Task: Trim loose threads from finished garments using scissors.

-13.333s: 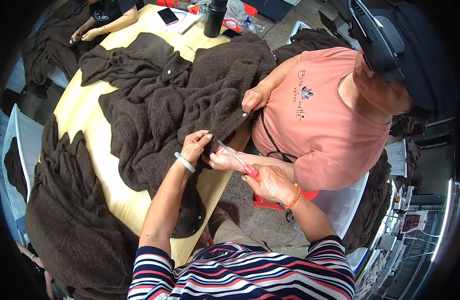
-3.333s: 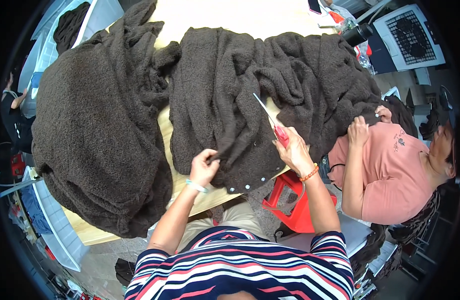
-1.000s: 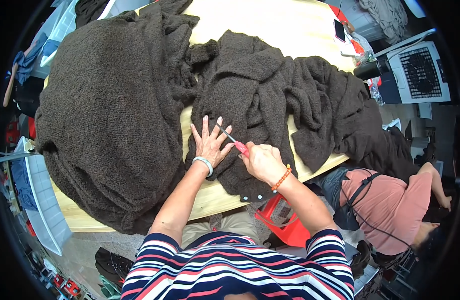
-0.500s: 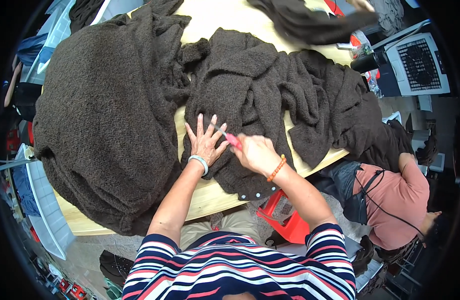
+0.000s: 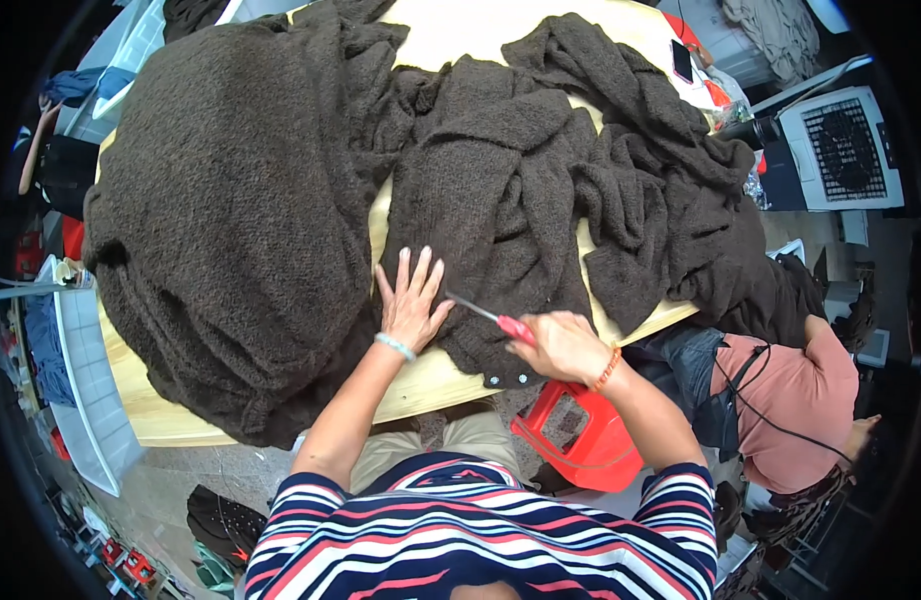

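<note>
Your left hand (image 5: 409, 318) lies spread on a dark brown knit garment (image 5: 451, 205) on the table (image 5: 176, 422); your right hand (image 5: 566, 347) clasps 1 red-handled tool (image 5: 515, 327), tip just beside your left. A slip could jab skin or snag yarn.

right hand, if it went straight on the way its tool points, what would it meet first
Probably the left hand: the red-handled tool in the right hand points toward its fingers. How high the tool sits is unclear, so it might meet the brown knit garment first.
</note>
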{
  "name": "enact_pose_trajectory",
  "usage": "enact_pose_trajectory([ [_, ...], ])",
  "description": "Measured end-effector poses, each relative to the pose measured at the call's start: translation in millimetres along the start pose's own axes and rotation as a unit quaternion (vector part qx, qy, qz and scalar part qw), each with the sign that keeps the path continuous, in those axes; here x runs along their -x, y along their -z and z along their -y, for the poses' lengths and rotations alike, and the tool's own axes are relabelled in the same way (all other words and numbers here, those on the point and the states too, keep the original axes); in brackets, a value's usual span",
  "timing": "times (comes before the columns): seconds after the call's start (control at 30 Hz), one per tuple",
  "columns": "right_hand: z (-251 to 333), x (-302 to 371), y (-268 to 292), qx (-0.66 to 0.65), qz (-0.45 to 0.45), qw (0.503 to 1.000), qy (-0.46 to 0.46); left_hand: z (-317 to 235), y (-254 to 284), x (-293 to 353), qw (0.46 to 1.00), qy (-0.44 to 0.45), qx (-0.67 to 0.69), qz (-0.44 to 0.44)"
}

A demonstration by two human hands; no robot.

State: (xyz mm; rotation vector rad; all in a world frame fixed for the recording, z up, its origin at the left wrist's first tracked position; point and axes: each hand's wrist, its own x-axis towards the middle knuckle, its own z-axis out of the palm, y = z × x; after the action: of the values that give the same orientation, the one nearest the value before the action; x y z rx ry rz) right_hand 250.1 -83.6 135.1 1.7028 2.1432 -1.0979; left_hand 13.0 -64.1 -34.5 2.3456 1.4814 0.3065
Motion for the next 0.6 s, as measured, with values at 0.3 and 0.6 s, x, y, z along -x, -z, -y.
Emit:
enact_pose_trajectory([
  [0.3,33,42,-33,0.006,0.013,0.999,0.052,1,15,87,0.998,-0.028,0.045,0.040],
  [0.6,37,16,-30,0.007,-0.136,0.991,0.014,23,8,31,0.974,0.057,0.173,-0.133],
])
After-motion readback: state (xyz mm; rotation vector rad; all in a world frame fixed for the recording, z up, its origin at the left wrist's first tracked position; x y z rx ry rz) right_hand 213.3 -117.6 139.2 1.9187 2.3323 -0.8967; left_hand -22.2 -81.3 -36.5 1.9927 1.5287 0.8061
